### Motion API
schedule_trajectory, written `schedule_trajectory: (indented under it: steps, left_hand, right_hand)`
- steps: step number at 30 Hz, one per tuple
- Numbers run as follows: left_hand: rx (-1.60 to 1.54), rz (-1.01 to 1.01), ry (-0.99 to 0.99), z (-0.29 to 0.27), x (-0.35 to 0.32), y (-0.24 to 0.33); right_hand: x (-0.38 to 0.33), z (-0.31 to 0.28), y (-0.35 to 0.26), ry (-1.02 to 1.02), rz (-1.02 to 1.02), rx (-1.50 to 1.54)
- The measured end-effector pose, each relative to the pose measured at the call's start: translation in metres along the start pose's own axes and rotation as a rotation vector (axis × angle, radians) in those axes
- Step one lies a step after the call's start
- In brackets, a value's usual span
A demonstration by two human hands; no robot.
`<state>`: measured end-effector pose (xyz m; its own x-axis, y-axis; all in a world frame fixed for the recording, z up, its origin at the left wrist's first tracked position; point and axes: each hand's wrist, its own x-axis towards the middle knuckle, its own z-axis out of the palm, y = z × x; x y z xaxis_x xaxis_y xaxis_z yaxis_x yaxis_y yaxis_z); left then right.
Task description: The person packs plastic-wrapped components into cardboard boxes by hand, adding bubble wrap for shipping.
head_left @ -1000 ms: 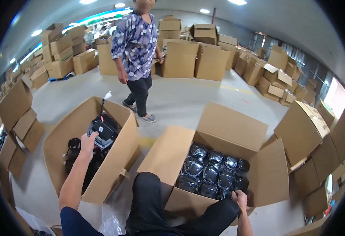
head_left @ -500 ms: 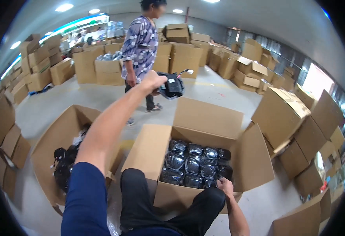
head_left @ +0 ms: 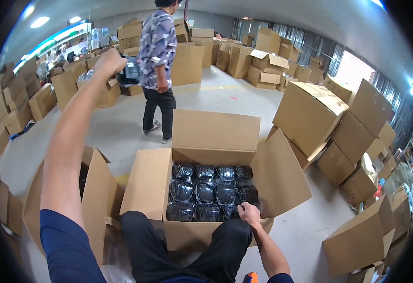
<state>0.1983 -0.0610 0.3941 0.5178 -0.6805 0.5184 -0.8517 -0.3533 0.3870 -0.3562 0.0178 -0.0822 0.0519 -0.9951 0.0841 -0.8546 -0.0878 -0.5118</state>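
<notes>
My left hand [head_left: 111,62] is raised far out to the left and closed round a black plastic unit [head_left: 131,70] with a paler patch on it. At the front right of the open carton [head_left: 216,125], my right hand [head_left: 249,213] is closed at the rim, against the wrapped pieces; what its fingers grip, if anything, is hidden. Inside the carton, black rounded units in clear plastic film [head_left: 205,192] sit in rows. My legs straddle the carton's near side.
Left of my legs stands another open carton [head_left: 91,207], its contents mostly hidden by my arm. Beyond the packed carton a person [head_left: 157,61] in a patterned shirt stands facing away. Stacked cartons [head_left: 310,113] line the right. An orange object [head_left: 251,277] lies by my right leg.
My left hand has swung left and up with the black unit, whose wire no longer shows. My right hand stays at the carton's front rim. The view has turned right.
</notes>
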Motion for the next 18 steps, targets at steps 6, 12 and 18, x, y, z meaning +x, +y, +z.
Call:
schedule_trajectory:
  steps: [6, 12, 18]
  left_hand:
    - [-0.274, 0.251, -0.357, 0.103, -0.114, 0.021]
    - [-0.330, 0.447, -0.628, 0.215, -0.273, 0.014]
    - [-0.556, 0.306, -0.735, 0.255, -0.328, -0.052]
  right_hand:
    - [0.000, 0.005, -0.013, -0.011, -0.016, -0.036]
    - [-0.003, 0.008, -0.001, 0.010, 0.002, -0.076]
    - [-0.005, 0.008, -0.014, 0.020, -0.005, -0.114]
